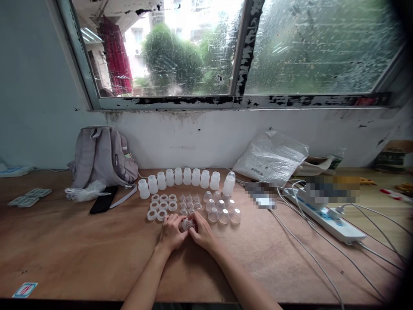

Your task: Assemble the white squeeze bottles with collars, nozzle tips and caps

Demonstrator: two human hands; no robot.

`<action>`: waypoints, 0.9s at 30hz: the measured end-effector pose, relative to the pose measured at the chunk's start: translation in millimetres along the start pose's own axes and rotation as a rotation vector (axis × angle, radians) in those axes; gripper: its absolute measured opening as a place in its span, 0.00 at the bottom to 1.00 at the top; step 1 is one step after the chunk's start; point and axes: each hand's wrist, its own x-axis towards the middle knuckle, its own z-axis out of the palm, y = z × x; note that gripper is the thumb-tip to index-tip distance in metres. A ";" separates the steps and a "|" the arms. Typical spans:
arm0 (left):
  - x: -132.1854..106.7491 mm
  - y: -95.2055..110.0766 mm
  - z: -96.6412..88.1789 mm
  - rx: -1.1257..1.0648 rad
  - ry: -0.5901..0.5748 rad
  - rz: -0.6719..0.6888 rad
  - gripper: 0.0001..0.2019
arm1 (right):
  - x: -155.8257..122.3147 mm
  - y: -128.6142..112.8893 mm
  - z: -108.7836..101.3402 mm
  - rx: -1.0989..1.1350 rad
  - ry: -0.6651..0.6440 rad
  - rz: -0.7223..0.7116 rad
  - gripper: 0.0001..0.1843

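My left hand (pixel 172 232) and my right hand (pixel 201 233) meet at the middle of the table, fingers closed around a small white screw ring with a clear part in it (pixel 186 224). Just beyond them stand several clear bottle nipples (pixel 189 199). To their left lie several white screw rings (pixel 163 206) in rows. Several clear dome caps (pixel 223 217) are grouped on the right. Behind these, a curved row of open white baby bottles (pixel 178 176) stands upright. One capped bottle (pixel 229 185) ends the row at the right.
A grey backpack (pixel 101 155), a crumpled plastic bag (pixel 85 191) and a black phone-like slab (pixel 103 200) are at left. On the right are a plastic mailer (pixel 272 157), a white power strip (pixel 335 226) and loose cables (pixel 308 262). A window stands above the table.
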 end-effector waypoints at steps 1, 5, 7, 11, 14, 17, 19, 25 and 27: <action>0.0 -0.1 0.3 0.000 0.001 0.000 0.15 | 0.1 -0.3 -0.2 0.000 0.000 -0.001 0.12; 0.0 -1.3 1.6 -0.002 0.006 -0.005 0.15 | 0.3 -1.8 -1.7 0.004 -0.001 -0.006 0.11; 0.0 -3.1 2.2 -0.001 0.016 -0.019 0.13 | 0.1 -2.1 -2.6 0.004 0.003 0.001 0.12; 0.4 -7.9 2.4 0.007 0.039 -0.056 0.10 | -0.6 -0.7 -1.7 -0.001 0.021 0.038 0.11; 0.8 -10.9 2.1 0.040 0.073 -0.076 0.12 | -0.4 2.7 1.1 -0.050 0.090 0.094 0.08; 0.9 -14.3 2.7 0.117 0.128 -0.112 0.15 | 0.5 8.6 2.2 -0.129 0.197 0.203 0.07; 0.9 -17.3 4.0 0.157 0.164 -0.133 0.16 | 1.2 13.5 1.6 -0.164 0.247 0.247 0.09; -0.2 -23.3 8.5 0.217 0.238 -0.197 0.14 | 4.1 29.6 2.1 -0.181 0.288 0.310 0.14; -0.5 -22.9 8.4 0.232 0.227 -0.228 0.13 | 5.9 34.4 3.3 -0.206 0.275 0.353 0.14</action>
